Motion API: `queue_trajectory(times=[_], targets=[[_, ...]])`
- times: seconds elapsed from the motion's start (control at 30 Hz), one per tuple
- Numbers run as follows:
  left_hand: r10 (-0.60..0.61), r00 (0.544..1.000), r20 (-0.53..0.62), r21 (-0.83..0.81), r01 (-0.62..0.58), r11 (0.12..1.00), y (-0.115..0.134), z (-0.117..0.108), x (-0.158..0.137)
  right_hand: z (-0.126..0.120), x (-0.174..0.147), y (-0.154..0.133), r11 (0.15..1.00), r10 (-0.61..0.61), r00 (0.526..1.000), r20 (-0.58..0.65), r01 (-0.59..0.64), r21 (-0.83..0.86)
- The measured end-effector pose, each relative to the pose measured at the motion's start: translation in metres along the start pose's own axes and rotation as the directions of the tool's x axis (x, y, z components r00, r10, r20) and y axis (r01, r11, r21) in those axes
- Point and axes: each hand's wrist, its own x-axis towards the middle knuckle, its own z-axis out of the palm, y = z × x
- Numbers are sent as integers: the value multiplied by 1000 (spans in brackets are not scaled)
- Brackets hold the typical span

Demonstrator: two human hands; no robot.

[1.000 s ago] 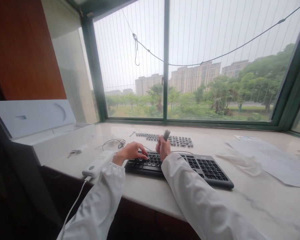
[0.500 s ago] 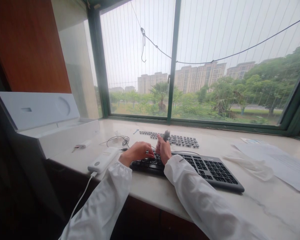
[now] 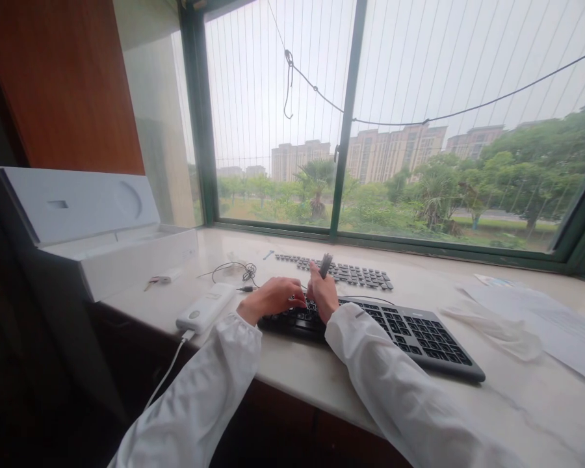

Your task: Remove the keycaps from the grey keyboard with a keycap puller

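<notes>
A black keyboard (image 3: pixel 426 338) with its keycaps off lies slantwise on the pale counter (image 3: pixel 316 374). My right hand (image 3: pixel 324 296) is closed around what looks like a small dark brush (image 3: pixel 326 265), whose ribbed end points up; its lower end is hidden by the hand. Beside it, my left hand (image 3: pixel 275 298) rests over the left part of the keyboard, fingers bent and a little apart, with nothing visible in them. Loose dark keycaps (image 3: pixel 363 275) lie in rows behind the keyboard, partly covered by my right hand.
At left stand an open white box (image 3: pixel 141 257) and a white device (image 3: pixel 205 309) with a white cable (image 3: pixel 168 370). A thin black cable (image 3: pixel 234 266) lies coiled behind it. Crumpled tissue (image 3: pixel 492 331) and paper sheets (image 3: pixel 556 325) are at right. The window (image 3: pixel 336 195) bounds the back.
The whole view has shifted slightly, so things sit a little farther right. Both hands stay at the same part of the keyboard; the brush is still upright in my right hand.
</notes>
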Motion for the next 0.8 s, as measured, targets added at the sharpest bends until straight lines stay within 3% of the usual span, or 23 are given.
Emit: queue_trajectory(times=[0.33, 0.63, 0.8], targets=[[5, 1000, -13, -12, -5, 1000, -2, 1, 0, 5, 19, 8, 997, 62, 998, -26, -63, -43], [-11, 1000, -26, -66, 10, 998, -2, 1, -1, 3, 36, 31, 960, -73, 996, -51, 56, -274], [-20, 1000, -24, -116, 17, 993, -2, 1, -1, 6, 45, 38, 949, -53, 994, -94, 21, -314]])
